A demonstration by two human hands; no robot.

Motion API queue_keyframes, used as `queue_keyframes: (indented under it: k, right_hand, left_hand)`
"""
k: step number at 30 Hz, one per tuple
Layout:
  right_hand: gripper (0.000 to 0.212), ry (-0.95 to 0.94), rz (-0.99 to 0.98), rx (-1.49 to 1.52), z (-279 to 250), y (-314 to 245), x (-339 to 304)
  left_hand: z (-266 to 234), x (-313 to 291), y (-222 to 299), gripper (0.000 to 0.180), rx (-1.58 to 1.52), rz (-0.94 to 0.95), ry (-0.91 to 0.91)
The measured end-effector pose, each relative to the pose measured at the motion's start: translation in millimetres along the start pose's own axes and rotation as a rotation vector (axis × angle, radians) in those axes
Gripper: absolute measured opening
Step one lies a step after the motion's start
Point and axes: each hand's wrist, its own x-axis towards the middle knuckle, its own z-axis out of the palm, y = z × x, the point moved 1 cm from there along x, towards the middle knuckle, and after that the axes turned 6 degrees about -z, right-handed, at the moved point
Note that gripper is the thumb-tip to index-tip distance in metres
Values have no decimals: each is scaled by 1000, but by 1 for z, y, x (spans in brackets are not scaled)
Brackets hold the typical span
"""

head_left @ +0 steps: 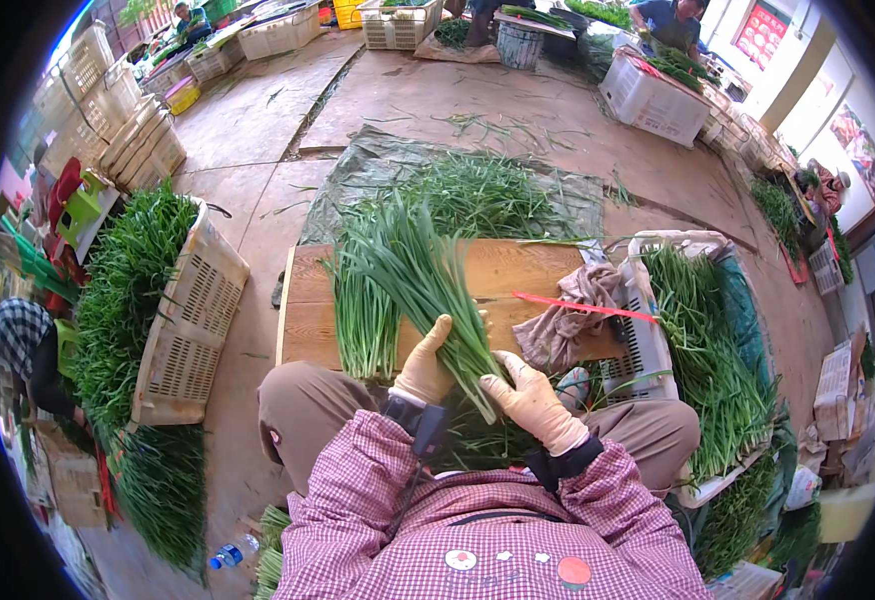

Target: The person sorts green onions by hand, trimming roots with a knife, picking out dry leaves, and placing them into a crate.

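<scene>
Both my hands wear pale gloves and hold one bunch of garlic chives (413,270) above the wooden board (303,300). My left hand (424,365) wraps round the bunch partway along its stalks. Closer to me, my right hand (541,402) is closed on the stalk ends, which point down towards my lap. The leafy tips fan out away from me. Another pile of chives (366,335) lies on the board, left of the held bunch and partly under it. A crumpled cloth (558,330) and a red strip (588,307) rest at the board's right side.
Loose chives (498,195) cover a green sheet (343,175) beyond the board. Crates full of chives stand at my left (190,320) and right (648,300). A plastic bottle (233,552) lies on the floor at lower left. Other people (670,25) work farther off among crates.
</scene>
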Motion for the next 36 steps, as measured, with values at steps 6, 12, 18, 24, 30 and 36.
queue_keyframes:
  k: [6,12,18,24,30,36]
  right_hand:
    - [33,-90,202,614,-11,12,0]
    - [34,-173,240,588,-8,25,-3]
    - [42,-221,227,592,-4,14,-10]
    - [37,-162,28,61,-6,41,-3]
    - [28,-175,64,-343,-17,66,12]
    - [28,-85,201,-740,-82,131,27]
  left_hand:
    - [4,-6,-3,61,68,-5,-163]
    - [10,-9,-9,62,42,-65,-122]
    - [-5,-5,-12,36,16,-32,-11]
    - [-16,0,2,33,92,-137,15]
    - [-40,5,2,26,165,22,176]
    - [-59,11,37,25,10,361,331]
